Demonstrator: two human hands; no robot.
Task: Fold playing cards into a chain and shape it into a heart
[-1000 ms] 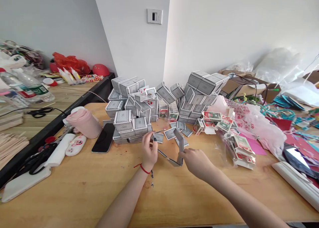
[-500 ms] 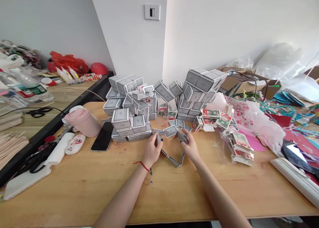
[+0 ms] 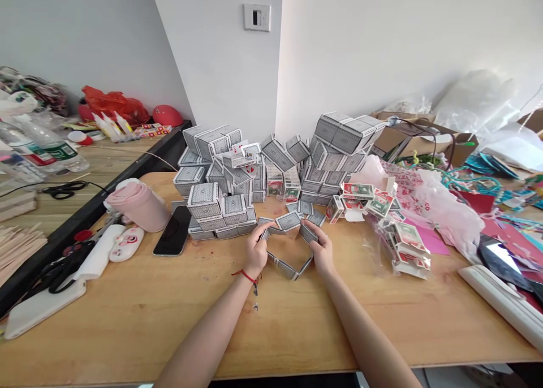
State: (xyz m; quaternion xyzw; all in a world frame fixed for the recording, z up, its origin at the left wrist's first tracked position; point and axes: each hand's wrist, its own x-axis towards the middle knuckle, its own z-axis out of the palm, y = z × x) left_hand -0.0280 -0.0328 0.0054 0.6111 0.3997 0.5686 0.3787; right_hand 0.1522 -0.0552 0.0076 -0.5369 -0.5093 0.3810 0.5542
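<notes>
On the wooden table [image 3: 139,320] my two hands hold a strip of grey patterned playing cards bent into a ring [image 3: 291,268] that stands on edge. My left hand [image 3: 257,251], with a red string at the wrist, pinches the ring's left side. My right hand [image 3: 322,251] grips the right side, fingers closed on a card. Loose grey cards [image 3: 289,221] lie just beyond the ring. Behind them rises a heap of grey card cubes [image 3: 220,198] and a second heap [image 3: 339,147].
A black phone [image 3: 172,238], a pink roll [image 3: 138,204] and white cases [image 3: 99,255] lie left. Red-and-green card boxes [image 3: 405,246] in plastic and pink bags [image 3: 445,212] crowd the right. A second table [image 3: 51,207] with bottles and scissors stands at the left.
The open, V-shaped card strip has been drawn together into a closed ring. Both hands moved closer to each other and slightly away from me, toward the cube heaps.
</notes>
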